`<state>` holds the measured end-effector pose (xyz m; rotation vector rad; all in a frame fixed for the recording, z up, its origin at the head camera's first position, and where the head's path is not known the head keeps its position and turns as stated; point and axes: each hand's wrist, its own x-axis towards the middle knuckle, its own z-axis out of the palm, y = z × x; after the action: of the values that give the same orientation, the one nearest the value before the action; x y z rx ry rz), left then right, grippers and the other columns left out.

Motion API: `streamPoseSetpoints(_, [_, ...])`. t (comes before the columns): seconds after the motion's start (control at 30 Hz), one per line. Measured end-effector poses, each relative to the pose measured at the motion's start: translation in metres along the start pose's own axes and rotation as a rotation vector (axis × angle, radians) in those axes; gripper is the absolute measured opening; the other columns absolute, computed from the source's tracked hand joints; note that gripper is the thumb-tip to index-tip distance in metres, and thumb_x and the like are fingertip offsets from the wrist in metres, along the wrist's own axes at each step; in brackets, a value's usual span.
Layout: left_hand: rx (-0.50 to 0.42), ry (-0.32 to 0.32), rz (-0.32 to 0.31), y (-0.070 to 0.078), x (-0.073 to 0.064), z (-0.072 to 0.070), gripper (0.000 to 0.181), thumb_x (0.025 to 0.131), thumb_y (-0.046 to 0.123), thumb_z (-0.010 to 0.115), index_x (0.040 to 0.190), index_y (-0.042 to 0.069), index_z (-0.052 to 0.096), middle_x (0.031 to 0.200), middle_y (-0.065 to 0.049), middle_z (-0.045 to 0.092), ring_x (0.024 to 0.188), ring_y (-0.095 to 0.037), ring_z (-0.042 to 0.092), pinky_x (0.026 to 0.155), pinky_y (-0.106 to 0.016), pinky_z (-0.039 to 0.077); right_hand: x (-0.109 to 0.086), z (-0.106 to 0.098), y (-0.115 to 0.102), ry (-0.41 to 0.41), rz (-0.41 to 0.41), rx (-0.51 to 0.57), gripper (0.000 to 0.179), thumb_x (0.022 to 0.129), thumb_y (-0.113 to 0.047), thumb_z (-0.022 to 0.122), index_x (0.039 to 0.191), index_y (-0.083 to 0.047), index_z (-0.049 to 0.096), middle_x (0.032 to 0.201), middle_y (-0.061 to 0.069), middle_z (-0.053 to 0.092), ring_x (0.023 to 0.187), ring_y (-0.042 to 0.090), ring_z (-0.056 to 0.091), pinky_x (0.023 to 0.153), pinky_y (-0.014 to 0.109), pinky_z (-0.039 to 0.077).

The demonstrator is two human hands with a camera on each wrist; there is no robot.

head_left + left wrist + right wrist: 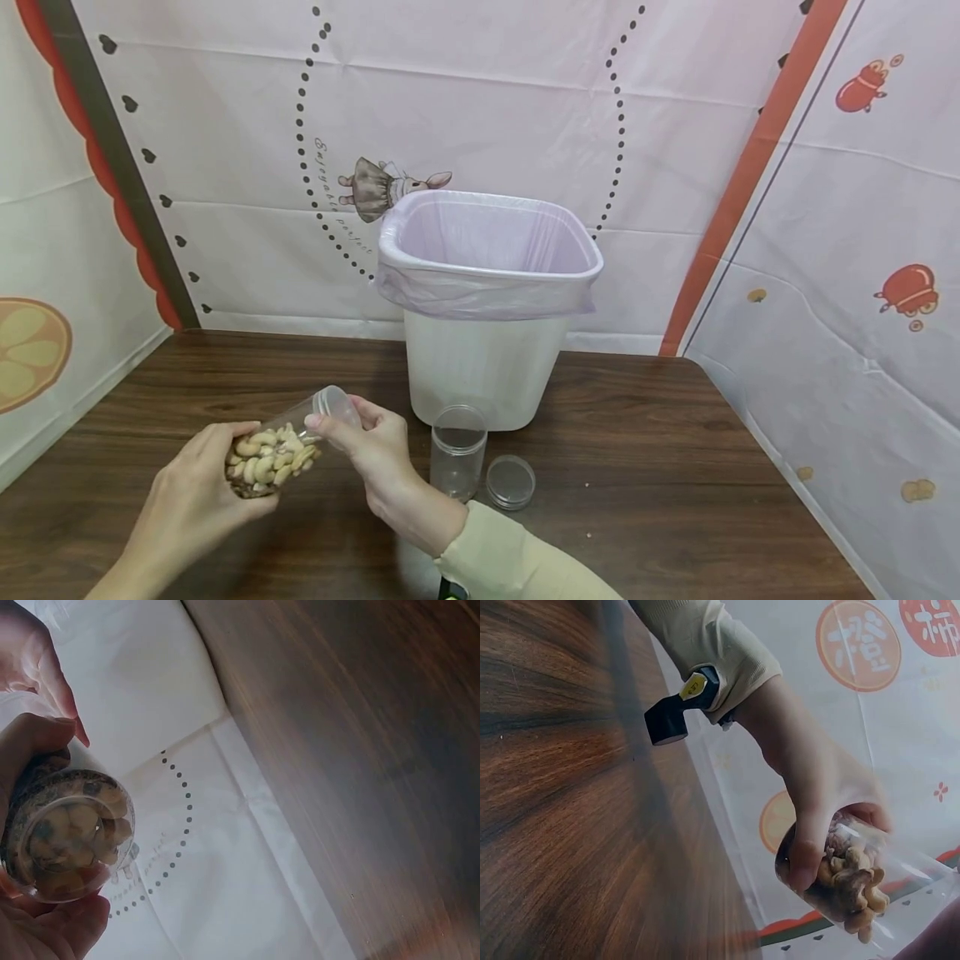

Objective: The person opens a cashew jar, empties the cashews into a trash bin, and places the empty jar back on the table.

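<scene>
My left hand (187,492) grips the lower end of a clear plastic jar (288,419), tilted with its lidded end up and to the right. Pale cashews (272,457) lie in the jar over a darker layer near its bottom. The jar's round base (71,836) faces the left wrist view, thumb and fingers on either side. My right hand (390,462) holds the jar's translucent lid (339,406) between thumb and fingers. In the right wrist view the cashews (855,881) show through the wall, while the lid is out of sight.
A white bin (483,362) with a thin purple liner (487,296) stands at the back of the dark wood table (637,467). Before it are a second clear jar (456,477), upright, and a loose clear lid (511,483). Printed cloth walls (480,108) surround the table.
</scene>
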<state>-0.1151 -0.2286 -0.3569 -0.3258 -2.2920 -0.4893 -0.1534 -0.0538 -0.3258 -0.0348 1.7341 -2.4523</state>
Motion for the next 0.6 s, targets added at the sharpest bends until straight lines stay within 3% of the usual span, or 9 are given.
streamPoseSetpoints(0.23, [-0.010,-0.019,-0.011,-0.0011,-0.0005,-0.0022,0.080,0.033,0.017,0.086,0.106,0.002,0.057,0.091,-0.013,0.063,0.078,-0.030,0.060,0.061,-0.040,0.042,-0.0002,-0.0016,-0.0003,-0.034,-0.002,0.002,0.052,0.068,-0.009,0.075,0.115,0.004,0.057,0.100,0.008,0.064,0.095,0.018,0.060,0.088,0.031,0.047])
streamPoseSetpoints(0.47, [-0.020,-0.021,-0.009,-0.0042,-0.0020,-0.0017,0.080,0.032,0.018,0.087,0.106,0.006,0.059,0.090,-0.009,0.064,0.074,-0.025,0.057,0.063,-0.021,0.036,0.0021,-0.0043,0.0009,-0.081,-0.024,0.009,0.046,0.068,-0.006,0.075,0.111,0.002,0.060,0.098,0.006,0.065,0.092,0.017,0.061,0.084,0.028,0.049])
streamPoseSetpoints(0.6, [-0.022,-0.031,-0.011,-0.0059,-0.0022,-0.0018,0.080,0.033,0.019,0.088,0.106,0.007,0.060,0.089,-0.009,0.065,0.072,-0.023,0.057,0.062,-0.017,0.036,0.0029,-0.0068,0.0014,-0.115,-0.034,0.015,0.049,0.069,-0.005,0.074,0.115,0.003,0.058,0.100,0.006,0.064,0.093,0.017,0.060,0.084,0.028,0.049])
